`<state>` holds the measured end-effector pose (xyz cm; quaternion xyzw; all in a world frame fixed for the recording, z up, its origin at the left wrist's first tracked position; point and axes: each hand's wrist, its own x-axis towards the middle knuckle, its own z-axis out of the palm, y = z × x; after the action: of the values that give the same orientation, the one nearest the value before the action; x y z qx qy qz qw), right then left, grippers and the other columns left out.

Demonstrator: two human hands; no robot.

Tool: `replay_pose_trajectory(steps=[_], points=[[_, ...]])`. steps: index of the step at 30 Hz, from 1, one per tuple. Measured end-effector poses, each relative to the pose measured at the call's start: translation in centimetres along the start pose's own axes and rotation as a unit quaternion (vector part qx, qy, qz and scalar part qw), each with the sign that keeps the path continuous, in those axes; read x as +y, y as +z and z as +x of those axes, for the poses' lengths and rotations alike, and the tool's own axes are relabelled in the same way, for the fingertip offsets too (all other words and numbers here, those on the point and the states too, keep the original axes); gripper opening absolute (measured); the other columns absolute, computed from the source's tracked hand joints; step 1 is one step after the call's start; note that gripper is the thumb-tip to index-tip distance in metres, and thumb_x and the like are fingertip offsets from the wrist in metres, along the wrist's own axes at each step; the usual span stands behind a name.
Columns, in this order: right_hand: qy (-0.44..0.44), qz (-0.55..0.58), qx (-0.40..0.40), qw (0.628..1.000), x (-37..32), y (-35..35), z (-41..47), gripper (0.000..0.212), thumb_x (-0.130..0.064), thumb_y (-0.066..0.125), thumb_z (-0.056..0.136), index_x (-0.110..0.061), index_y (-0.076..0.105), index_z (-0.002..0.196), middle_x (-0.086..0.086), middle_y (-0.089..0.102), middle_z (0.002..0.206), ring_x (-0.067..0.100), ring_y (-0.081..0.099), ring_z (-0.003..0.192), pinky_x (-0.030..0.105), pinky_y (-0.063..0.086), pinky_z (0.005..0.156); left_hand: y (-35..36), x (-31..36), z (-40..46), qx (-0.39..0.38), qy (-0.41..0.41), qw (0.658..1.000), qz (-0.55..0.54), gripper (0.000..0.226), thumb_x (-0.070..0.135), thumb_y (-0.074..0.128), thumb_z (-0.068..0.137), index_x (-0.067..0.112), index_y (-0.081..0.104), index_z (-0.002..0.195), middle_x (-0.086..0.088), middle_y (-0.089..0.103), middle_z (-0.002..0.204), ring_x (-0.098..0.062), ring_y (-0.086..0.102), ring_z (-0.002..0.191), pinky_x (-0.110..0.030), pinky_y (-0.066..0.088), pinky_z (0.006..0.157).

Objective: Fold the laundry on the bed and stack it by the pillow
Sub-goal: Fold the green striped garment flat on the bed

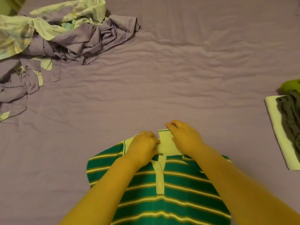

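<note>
A green polo shirt [175, 189] with white and olive stripes lies face up on the purple bed sheet [162, 88], near the bottom middle, its white button placket pointing toward me. Both hands are at its white collar [165, 140]. My left hand [142, 146] has its fingers curled on the left collar flap. My right hand [183, 135] lies over the right collar flap with its fingers bent at the far edge. The shirt's sleeves look tucked under, and its lower part runs out of view.
A crumpled heap of purple and pale green laundry [61, 34] fills the far left. At the right edge lies a folded white cloth [279, 133] with a dark grey garment [290, 117] on it and something lime green [292, 86] behind.
</note>
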<state>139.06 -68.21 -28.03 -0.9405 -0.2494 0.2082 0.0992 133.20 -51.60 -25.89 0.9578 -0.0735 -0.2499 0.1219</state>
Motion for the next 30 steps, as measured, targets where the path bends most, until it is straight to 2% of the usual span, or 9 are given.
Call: replay_pose_trajectory(steps=[4, 9, 12, 16, 18, 21, 25, 27, 30], points=[[-0.036, -0.078, 0.031, 0.996, -0.8, 0.3, 0.6, 0.051, -0.007, 0.045, 0.092, -0.028, 0.038, 0.138, 0.001, 0.051, 0.129, 0.024, 0.038, 0.120, 0.035, 0.029, 0.095, 0.1, -0.2, 0.1, 0.032, -0.011, 0.998, 0.056, 0.031, 0.028, 0.050, 0.094, 0.026, 0.061, 0.122, 0.002, 0.057, 0.122, -0.021, 0.042, 0.114, -0.031, 0.032, 0.094], [0.026, 0.121, 0.043, 0.991, 0.3, -1.8, -2.6, 0.015, -0.021, 0.054, 0.093, -0.026, 0.065, 0.101, -0.005, 0.058, 0.117, 0.019, 0.041, 0.118, 0.032, 0.034, 0.098, -0.7, -0.2, -0.1, 0.044, -0.013, 0.999, 0.027, 0.030, 0.043, 0.049, 0.093, 0.034, 0.062, 0.118, 0.006, 0.062, 0.111, -0.019, 0.044, 0.110, -0.032, 0.027, 0.092], [0.085, 0.285, 0.045, 0.954, 0.8, -2.8, -5.5, 0.015, -0.011, 0.061, 0.089, -0.024, 0.068, 0.084, -0.006, 0.047, 0.126, 0.013, 0.042, 0.118, 0.026, 0.039, 0.100, -0.8, 0.3, -0.4, 0.078, -0.021, 0.997, 0.010, 0.024, 0.043, 0.047, 0.095, 0.036, 0.065, 0.109, 0.010, 0.063, 0.102, -0.016, 0.048, 0.103, -0.030, 0.023, 0.091], [0.183, 0.354, -0.004, 0.917, 1.2, -2.8, -7.7, 0.022, -0.010, 0.054, 0.091, -0.018, 0.069, 0.078, 0.013, 0.062, 0.080, 0.028, 0.059, 0.075, 0.036, 0.053, 0.076, -1.0, 0.8, -1.0, 0.126, -0.049, 0.988, -0.076, 0.019, 0.038, 0.050, 0.095, 0.037, 0.067, 0.103, 0.013, 0.067, 0.098, -0.012, 0.054, 0.096, -0.028, 0.027, 0.090], [0.239, 0.424, 0.034, 0.873, 1.0, -2.4, -8.2, 0.021, -0.019, 0.056, 0.091, -0.010, 0.069, 0.077, 0.021, 0.064, 0.079, 0.036, 0.062, 0.076, 0.041, 0.055, 0.072, -1.1, 0.8, -1.5, 0.147, -0.064, 0.981, -0.112, 0.016, 0.035, 0.052, 0.095, 0.036, 0.067, 0.101, 0.014, 0.067, 0.092, -0.011, 0.056, 0.093, -0.029, 0.031, 0.089], [0.304, 0.470, 0.136, 0.817, 0.7, -1.8, -8.5, 0.033, -0.036, 0.062, 0.087, -0.014, 0.055, 0.063, 0.008, 0.055, 0.064, 0.020, 0.057, 0.062, 0.030, 0.045, 0.057, -1.3, 0.9, -2.4, 0.161, -0.076, 0.969, -0.169, 0.015, 0.026, 0.053, 0.094, 0.030, 0.067, 0.099, 0.014, 0.060, 0.081, -0.011, 0.056, 0.084, -0.032, 0.042, 0.089], [0.315, 0.525, 0.125, 0.781, 0.7, -1.2, -8.8, 0.020, -0.034, 0.068, 0.084, -0.021, 0.059, 0.097, -0.008, 0.056, 0.091, 0.009, 0.051, 0.080, 0.018, 0.040, 0.061, -1.7, 0.7, -3.0, 0.159, -0.096, 0.956, -0.228, 0.016, 0.021, 0.052, 0.096, 0.027, 0.066, 0.100, 0.009, 0.063, 0.087, -0.014, 0.058, 0.085, -0.033, 0.050, 0.085], [0.240, 0.569, 0.064, 0.784, 0.6, -1.1, -9.4, 0.036, -0.031, 0.065, 0.087, -0.029, 0.056, 0.122, -0.018, 0.054, 0.110, 0.004, 0.052, 0.099, 0.011, 0.046, 0.067, -1.9, 0.5, -3.0, 0.157, -0.098, 0.953, -0.241, 0.016, 0.020, 0.051, 0.096, 0.029, 0.064, 0.098, 0.007, 0.063, 0.090, -0.013, 0.056, 0.087, -0.029, 0.049, 0.081], [0.165, 0.570, 0.006, 0.805, 0.7, -1.0, -10.0, 0.034, -0.025, 0.065, 0.087, -0.043, 0.055, 0.114, -0.027, 0.059, 0.103, 0.000, 0.058, 0.095, 0.008, 0.050, 0.065, -2.1, 0.1, -2.9, 0.150, -0.103, 0.949, -0.258, 0.017, 0.020, 0.050, 0.097, 0.034, 0.061, 0.096, 0.009, 0.062, 0.093, -0.011, 0.054, 0.090, -0.025, 0.047, 0.080]])
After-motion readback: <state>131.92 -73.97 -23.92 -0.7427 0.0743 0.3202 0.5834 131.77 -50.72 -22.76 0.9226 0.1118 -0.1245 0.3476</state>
